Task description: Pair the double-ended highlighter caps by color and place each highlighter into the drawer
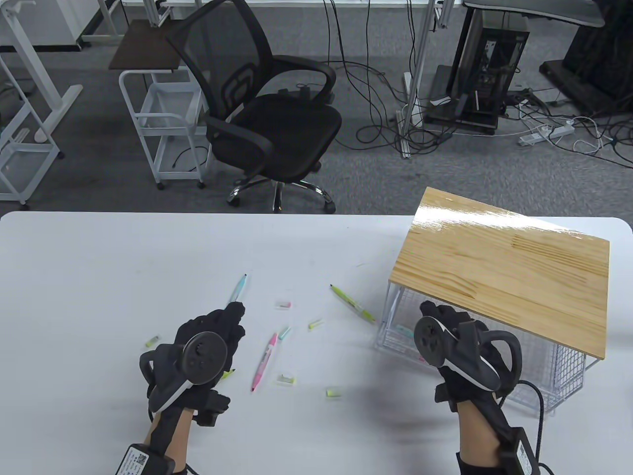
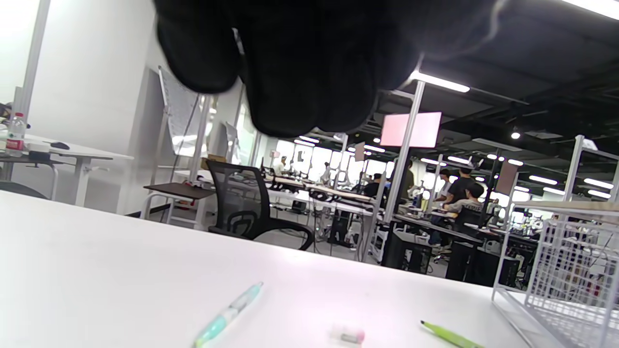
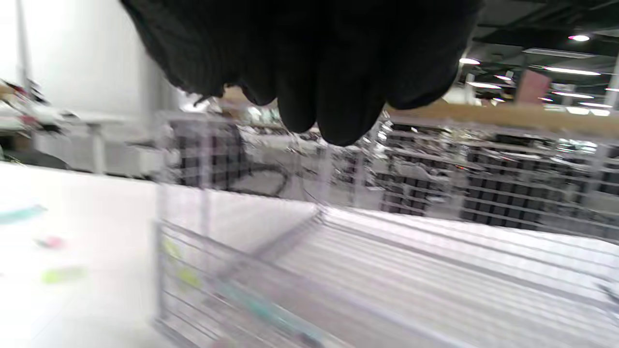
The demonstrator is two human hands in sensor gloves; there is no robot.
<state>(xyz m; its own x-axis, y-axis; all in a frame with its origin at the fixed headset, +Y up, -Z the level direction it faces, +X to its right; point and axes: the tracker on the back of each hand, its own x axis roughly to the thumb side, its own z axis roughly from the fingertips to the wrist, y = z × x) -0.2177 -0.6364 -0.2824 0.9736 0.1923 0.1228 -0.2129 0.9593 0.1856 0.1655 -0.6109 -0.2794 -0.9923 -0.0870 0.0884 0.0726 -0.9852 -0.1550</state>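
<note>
Table view, lower frame: black-gloved left hand [image 1: 207, 346] hovers over the white counter [image 1: 99, 277], fingers curled; whether they hold anything I cannot tell. Black-gloved right hand [image 1: 455, 346] reaches at the white wire drawer [image 1: 568, 381], its grip hidden. Between them lies a pink highlighter [image 1: 263, 361]; farther up, a teal highlighter [image 1: 238, 289] and a green highlighter [image 1: 352, 303], with loose small caps [image 1: 334, 393] scattered.

Pink highlighter [image 1: 264, 360], green highlighter [image 1: 352, 304], white table [image 1: 99, 277], black gloves
</note>
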